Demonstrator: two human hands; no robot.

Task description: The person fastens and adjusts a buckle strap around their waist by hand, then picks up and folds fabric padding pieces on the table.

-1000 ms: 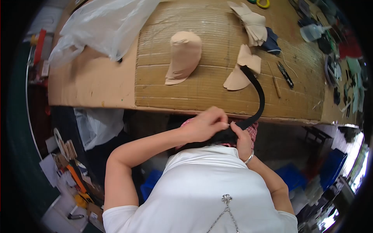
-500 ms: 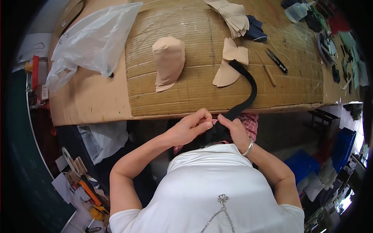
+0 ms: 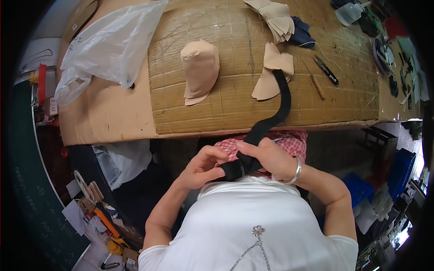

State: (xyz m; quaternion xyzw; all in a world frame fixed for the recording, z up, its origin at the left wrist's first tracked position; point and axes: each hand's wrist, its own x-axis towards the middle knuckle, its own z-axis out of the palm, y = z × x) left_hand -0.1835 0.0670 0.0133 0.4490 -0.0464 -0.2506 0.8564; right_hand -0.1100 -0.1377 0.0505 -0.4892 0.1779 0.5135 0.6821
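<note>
A long black strap [image 3: 283, 101] runs from a folded beige piece [image 3: 270, 81] on the table down to my lap. My right hand [image 3: 270, 157], with a silver bangle at the wrist, pinches the strap near the table edge. My left hand [image 3: 203, 167] holds the lower part of the same strap between thumb and fingers, just left of the right hand. Between the hands the strap is folded over itself, above a red-and-white checked cloth [image 3: 294, 143].
On the cardboard-covered table [image 3: 235, 108] lie a stack of beige pieces [image 3: 200, 72], a tied beige bundle [image 3: 276, 20], black snips [image 3: 326, 71], a wooden-handled tool [image 3: 316, 81], a clear plastic bag [image 3: 108, 49] and a squeeze bottle [image 3: 348, 14].
Both hands have come down closer to my body, and the left hand has moved lower and left with the strap. The strap's upper part now hangs straighter. The camera view has shifted.
</note>
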